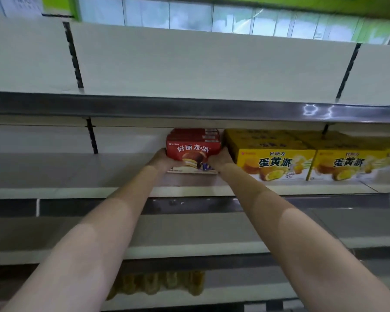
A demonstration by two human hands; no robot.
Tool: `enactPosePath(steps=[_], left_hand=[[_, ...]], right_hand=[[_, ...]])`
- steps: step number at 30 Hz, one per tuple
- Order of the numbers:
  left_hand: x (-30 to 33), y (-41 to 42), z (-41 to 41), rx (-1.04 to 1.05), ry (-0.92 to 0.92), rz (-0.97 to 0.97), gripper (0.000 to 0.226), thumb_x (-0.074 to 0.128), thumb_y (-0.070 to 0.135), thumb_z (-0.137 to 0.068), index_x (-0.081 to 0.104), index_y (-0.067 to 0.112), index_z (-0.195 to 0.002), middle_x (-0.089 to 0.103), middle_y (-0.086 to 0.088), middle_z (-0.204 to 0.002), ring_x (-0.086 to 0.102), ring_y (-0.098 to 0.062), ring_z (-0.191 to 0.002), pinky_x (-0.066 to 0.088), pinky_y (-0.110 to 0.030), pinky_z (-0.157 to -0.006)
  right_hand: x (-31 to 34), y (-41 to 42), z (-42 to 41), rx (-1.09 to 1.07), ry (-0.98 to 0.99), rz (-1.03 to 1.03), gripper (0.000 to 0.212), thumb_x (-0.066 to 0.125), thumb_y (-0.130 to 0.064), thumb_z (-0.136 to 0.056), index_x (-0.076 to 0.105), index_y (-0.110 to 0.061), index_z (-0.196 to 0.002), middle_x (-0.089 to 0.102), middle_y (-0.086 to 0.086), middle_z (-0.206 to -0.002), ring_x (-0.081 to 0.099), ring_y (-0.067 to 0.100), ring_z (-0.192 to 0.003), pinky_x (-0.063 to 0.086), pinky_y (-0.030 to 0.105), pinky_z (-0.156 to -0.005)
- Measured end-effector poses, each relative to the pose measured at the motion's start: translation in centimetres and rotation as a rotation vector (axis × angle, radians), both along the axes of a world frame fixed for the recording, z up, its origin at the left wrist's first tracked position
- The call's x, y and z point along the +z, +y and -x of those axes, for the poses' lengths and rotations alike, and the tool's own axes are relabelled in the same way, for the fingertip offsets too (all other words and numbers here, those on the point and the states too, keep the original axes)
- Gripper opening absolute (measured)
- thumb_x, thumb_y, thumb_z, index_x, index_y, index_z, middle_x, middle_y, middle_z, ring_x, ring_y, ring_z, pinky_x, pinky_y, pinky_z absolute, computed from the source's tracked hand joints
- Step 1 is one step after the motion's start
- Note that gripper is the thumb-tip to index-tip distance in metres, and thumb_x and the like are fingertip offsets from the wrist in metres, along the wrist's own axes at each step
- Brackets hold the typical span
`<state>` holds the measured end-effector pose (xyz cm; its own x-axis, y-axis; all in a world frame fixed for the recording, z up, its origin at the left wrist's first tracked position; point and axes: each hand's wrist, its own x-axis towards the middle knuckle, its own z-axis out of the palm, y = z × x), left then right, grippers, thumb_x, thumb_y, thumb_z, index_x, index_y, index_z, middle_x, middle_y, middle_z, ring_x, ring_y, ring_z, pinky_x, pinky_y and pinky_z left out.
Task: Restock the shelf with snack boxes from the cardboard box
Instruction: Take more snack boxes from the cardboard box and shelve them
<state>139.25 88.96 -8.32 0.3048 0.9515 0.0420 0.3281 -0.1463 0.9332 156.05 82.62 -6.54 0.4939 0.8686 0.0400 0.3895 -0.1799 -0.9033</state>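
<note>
Item: red boxes (193,152), a row standing upright one behind another on the middle shelf (65,172), front face toward the camera (a chocolate-coated pie is pictured on it). The row sits under the lip of the upper shelf (144,106), which hides the rearmost boxes.

Left of the red boxes: left hand (161,159), pressed against the left end of the front box, fingers wrapped round its side. Whether they reach further boxes behind cannot be told.

Right of the red boxes: right hand (220,159), holding the right end of the same box, fingers curled into the narrow gap beside it. Both forearms stretch up from the bottom of the view.

Just beyond that gap, further right of the red boxes: yellow boxes (275,164), two columns side by side on the same shelf, each several deep, fronts facing out.

Below the red boxes: a lower shelf (189,230), bare where seen; beneath it, blurred yellowish packets (162,283) that cannot be identified.

Above the red boxes: white back panels and a window strip (212,16).
</note>
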Motion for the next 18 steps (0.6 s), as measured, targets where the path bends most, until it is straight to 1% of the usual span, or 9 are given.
enactPosePath(steps=[2, 4, 7, 8, 11, 13, 15, 16, 18], left_hand=[[0.1, 0.2, -0.2, -0.014, 0.003, 0.002, 0.057, 0.082, -0.001, -0.074, 0.059, 0.006, -0.126, 0.066, -0.004, -0.118, 0.061, -0.018, -0.104, 0.046, -0.026, -0.091], [0.1, 0.6, -0.4, -0.037, 0.004, -0.012, 0.068, 0.088, 0.004, -0.066, 0.057, 0.013, -0.126, 0.065, 0.000, -0.118, 0.061, -0.017, -0.108, 0.046, -0.029, -0.098], [-2.5, 5.5, -0.4, -0.031, -0.034, -0.011, 0.119, 0.101, 0.036, -0.025, 0.048, 0.022, -0.130, 0.067, 0.003, -0.119, 0.063, -0.014, -0.110, 0.052, -0.040, -0.100], [-2.3, 5.5, -0.4, -0.031, -0.044, 0.014, 0.123, 0.101, 0.034, -0.025, 0.044, 0.021, -0.133, 0.066, 0.003, -0.119, 0.063, -0.014, -0.110, 0.052, -0.039, -0.099], [-0.1, 1.9, -0.8, -0.074, -0.156, 0.078, 0.098, 0.089, -0.002, -0.057, 0.038, 0.020, -0.138, 0.065, -0.001, -0.120, 0.062, -0.015, -0.109, 0.052, -0.029, -0.093], [0.1, 1.1, -1.3, -0.105, -0.232, 0.119, 0.092, 0.084, -0.006, -0.062, 0.042, 0.023, -0.138, 0.068, -0.003, -0.119, 0.064, -0.020, -0.109, 0.052, -0.034, -0.095], [-0.1, 0.8, -1.6, -0.100, -0.302, 0.153, 0.082, 0.078, -0.006, -0.066, 0.046, 0.024, -0.135, 0.070, -0.005, -0.116, 0.067, -0.023, -0.107, 0.054, -0.039, -0.095], [-0.1, 0.6, -1.6, -0.088, -0.322, 0.172, 0.077, 0.075, -0.006, -0.069, 0.047, 0.023, -0.134, 0.070, -0.006, -0.114, 0.068, -0.024, -0.105, 0.054, -0.040, -0.093], [0.0, 0.3, -1.7, -0.081, -0.353, 0.191, 0.067, 0.070, -0.006, -0.073, 0.051, 0.021, -0.131, 0.071, -0.009, -0.113, 0.068, -0.027, -0.103, 0.055, -0.040, -0.092]], right_hand=[[-0.5, 1.0, -0.1, 0.014, 0.055, -0.038, 0.059, 0.067, -0.023, -0.092, 0.041, -0.010, -0.143, 0.056, 0.011, -0.140, 0.051, 0.027, -0.130, 0.039, 0.040, -0.112], [-1.0, 1.7, -0.2, -0.016, 0.061, -0.076, 0.056, 0.065, -0.023, -0.093, 0.041, -0.014, -0.142, 0.058, 0.009, -0.136, 0.053, 0.028, -0.128, 0.041, 0.045, -0.111], [-1.0, 1.9, -0.2, -0.070, 0.097, -0.153, 0.056, 0.063, -0.017, -0.093, 0.039, -0.017, -0.144, 0.059, 0.010, -0.134, 0.055, 0.029, -0.125, 0.043, 0.048, -0.108], [-0.9, 2.0, -0.3, -0.079, 0.126, -0.175, 0.059, 0.063, -0.014, -0.093, 0.037, -0.017, -0.146, 0.059, 0.010, -0.134, 0.055, 0.029, -0.126, 0.043, 0.048, -0.108], [-0.5, 2.6, -0.5, -0.102, 0.243, -0.226, 0.067, 0.063, -0.007, -0.091, 0.033, -0.018, -0.150, 0.057, 0.011, -0.137, 0.054, 0.030, -0.128, 0.044, 0.047, -0.107], [-0.1, 2.7, -0.7, -0.098, 0.363, -0.231, 0.053, 0.054, -0.004, -0.095, 0.042, -0.017, -0.145, 0.061, 0.010, -0.132, 0.059, 0.027, -0.119, 0.050, 0.037, -0.094], [0.3, 2.6, -0.8, -0.087, 0.471, -0.241, 0.040, 0.047, -0.005, -0.097, 0.052, -0.017, -0.135, 0.066, 0.009, -0.119, 0.064, 0.021, -0.097, 0.050, 0.029, -0.076], [0.5, 2.6, -0.8, -0.093, 0.504, -0.246, 0.037, 0.046, -0.004, -0.097, 0.055, -0.017, -0.130, 0.066, 0.007, -0.112, 0.062, 0.018, -0.086, 0.049, 0.028, -0.072], [0.4, 2.9, -0.8, -0.131, 0.542, -0.252, 0.030, 0.046, -0.004, -0.096, 0.058, -0.020, -0.118, 0.066, 0.002, -0.093, 0.057, 0.013, -0.073, 0.048, 0.030, -0.074]])
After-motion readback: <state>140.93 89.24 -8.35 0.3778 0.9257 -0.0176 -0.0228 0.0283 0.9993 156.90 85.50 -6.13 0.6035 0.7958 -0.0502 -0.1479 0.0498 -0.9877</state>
